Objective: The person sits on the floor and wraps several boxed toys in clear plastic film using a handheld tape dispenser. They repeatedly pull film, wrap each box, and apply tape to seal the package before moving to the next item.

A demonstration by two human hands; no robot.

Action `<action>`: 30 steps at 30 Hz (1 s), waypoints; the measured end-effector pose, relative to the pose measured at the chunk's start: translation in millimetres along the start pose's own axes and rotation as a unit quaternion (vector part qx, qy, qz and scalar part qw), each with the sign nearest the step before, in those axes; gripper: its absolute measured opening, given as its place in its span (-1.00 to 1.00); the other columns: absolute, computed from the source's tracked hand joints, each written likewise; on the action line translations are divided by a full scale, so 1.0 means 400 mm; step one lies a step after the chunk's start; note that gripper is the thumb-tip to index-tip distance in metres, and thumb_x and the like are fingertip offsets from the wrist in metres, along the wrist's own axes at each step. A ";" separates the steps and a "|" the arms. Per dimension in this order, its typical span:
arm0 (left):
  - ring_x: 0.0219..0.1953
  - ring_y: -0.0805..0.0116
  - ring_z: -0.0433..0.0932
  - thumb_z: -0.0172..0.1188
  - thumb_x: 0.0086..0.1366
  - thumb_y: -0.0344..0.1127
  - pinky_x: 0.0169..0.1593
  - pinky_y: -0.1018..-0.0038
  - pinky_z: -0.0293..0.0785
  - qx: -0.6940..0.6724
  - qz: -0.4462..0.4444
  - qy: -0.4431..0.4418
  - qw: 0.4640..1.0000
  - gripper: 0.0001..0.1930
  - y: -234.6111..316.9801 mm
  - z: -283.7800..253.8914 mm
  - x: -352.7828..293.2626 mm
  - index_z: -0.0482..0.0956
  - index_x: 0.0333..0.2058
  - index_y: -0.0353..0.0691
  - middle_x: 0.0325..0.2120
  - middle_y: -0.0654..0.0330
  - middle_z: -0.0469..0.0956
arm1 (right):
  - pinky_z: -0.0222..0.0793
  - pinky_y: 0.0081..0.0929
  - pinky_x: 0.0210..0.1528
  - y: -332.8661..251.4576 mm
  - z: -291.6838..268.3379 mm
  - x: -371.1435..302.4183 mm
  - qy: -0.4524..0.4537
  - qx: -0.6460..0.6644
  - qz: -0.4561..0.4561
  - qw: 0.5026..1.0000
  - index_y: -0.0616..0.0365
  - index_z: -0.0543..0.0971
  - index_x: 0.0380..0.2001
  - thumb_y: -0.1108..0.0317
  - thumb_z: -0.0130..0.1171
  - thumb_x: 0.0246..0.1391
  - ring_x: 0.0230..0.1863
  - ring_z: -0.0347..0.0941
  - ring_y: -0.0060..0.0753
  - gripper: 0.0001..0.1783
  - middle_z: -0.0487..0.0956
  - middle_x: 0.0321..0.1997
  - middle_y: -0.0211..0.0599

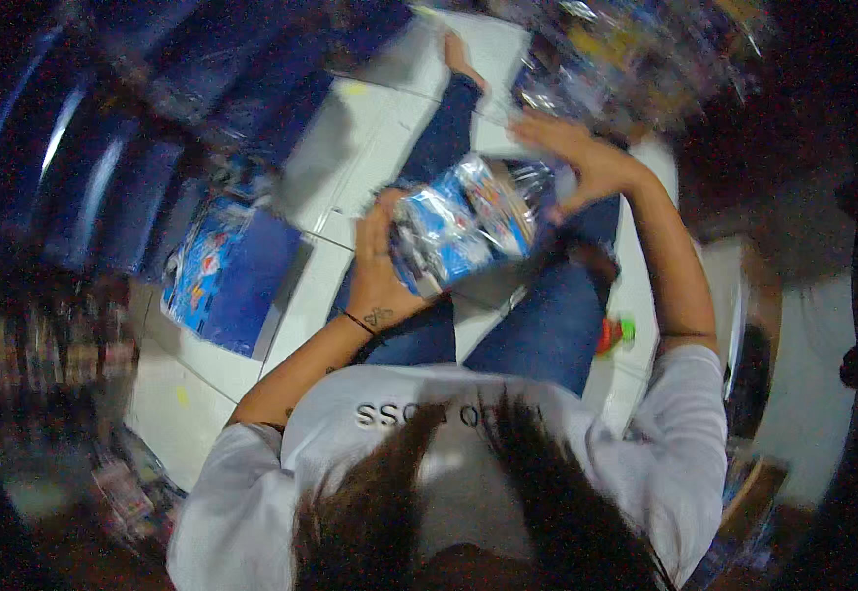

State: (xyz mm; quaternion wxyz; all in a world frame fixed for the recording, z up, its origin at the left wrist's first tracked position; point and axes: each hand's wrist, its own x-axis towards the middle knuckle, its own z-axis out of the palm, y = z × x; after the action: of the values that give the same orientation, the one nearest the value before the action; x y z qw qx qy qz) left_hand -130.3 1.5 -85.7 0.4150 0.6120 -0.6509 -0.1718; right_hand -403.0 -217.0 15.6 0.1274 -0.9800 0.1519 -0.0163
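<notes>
Clock positions are taken from the package, with 12 at the top.

Hands, 2. Left hand (381, 258), at 8 o'clock: closed about the package's near side, fingers folded over its edge. Right hand (586, 163), at 2 o'clock: fingers and thumb spread wide beside the far end; whether contact is made cannot be told through blur.

Package (448, 231), 1: blue and white, clear-wrapped, tilted, held above the lap between both hands. Film appears to be in place over the printed faces; loose clear film is seen toward 2 o'clock. Wrapping is therefore judged well advanced, with the far end possibly left to be settled; sealing cannot be confirmed.

Jeans (537, 325): beneath, at 5 o'clock. Blue packet (252, 281), 1: laid flat on white floor tiles (389, 113) between 8 and 9 o'clock. Red and green item (611, 335), 1: between 4 and 5 o'clock, unidentified. Plastic-wrapped heap (645, 59): between 1 and 2 o'clock, count not legible.
</notes>
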 end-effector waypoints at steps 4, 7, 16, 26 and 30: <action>0.20 -0.05 0.17 0.56 -0.39 0.02 0.29 0.19 0.07 -0.079 0.107 -0.044 0.990 0.33 -0.031 -0.100 0.116 -0.11 0.32 -0.20 0.15 -0.10 0.16 | -0.15 -0.28 0.38 0.043 0.002 0.054 -0.214 0.435 0.101 0.869 0.11 -0.08 0.37 0.07 0.54 -0.44 0.36 0.02 -0.26 0.34 0.12 0.37 -0.18; 0.29 0.10 0.11 0.56 -0.48 0.09 0.34 0.27 0.00 -0.058 0.222 -0.132 0.964 0.39 0.002 -0.211 0.270 -0.09 0.31 -0.26 0.27 -0.05 0.06 | -0.17 -0.26 0.38 0.006 0.035 -0.080 0.028 0.429 0.126 0.894 0.24 0.09 0.31 -0.13 0.50 -0.49 0.41 -0.05 -0.15 0.31 0.07 0.40 -0.10; 0.33 -0.12 -0.07 0.52 -0.40 0.21 0.35 0.14 -0.15 0.052 0.296 0.255 0.919 0.40 0.318 -0.291 0.555 -0.19 0.31 -0.28 0.29 -0.20 -0.10 | 0.02 -0.07 0.30 -0.175 0.193 -0.211 0.418 0.813 -0.001 0.405 0.04 0.29 0.21 -0.14 -0.10 0.17 0.22 0.22 -0.10 -0.34 0.33 0.24 -0.24; 0.07 0.22 0.37 0.13 0.25 -0.35 0.08 0.34 0.38 -0.483 -0.272 0.294 0.779 -0.31 -0.011 -0.328 -0.353 -0.06 0.26 -0.15 0.08 0.05 0.29 | 0.24 -0.15 0.20 -0.532 0.374 0.202 0.317 0.852 0.184 0.374 0.07 0.29 0.18 -0.19 -0.03 0.14 0.12 0.36 -0.21 -0.30 0.40 0.14 -0.21; -0.02 0.18 0.48 0.16 0.22 -0.41 -0.05 0.33 0.54 -0.437 -0.280 0.379 0.766 -0.42 -0.038 -0.555 -0.362 0.10 0.17 -0.16 0.01 0.02 0.38 | 0.09 -0.14 0.30 -0.691 0.408 0.407 0.208 0.883 0.194 0.372 0.11 0.24 0.20 -0.16 0.02 0.13 0.22 0.26 -0.17 -0.27 0.31 0.25 -0.21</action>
State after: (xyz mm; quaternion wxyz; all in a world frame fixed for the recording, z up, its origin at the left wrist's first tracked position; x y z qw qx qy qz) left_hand 32.5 197.9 -12.3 0.7840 0.5351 -0.0944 -0.3003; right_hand -155.1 28.4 -72.9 0.8846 -0.2196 0.2593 -0.3196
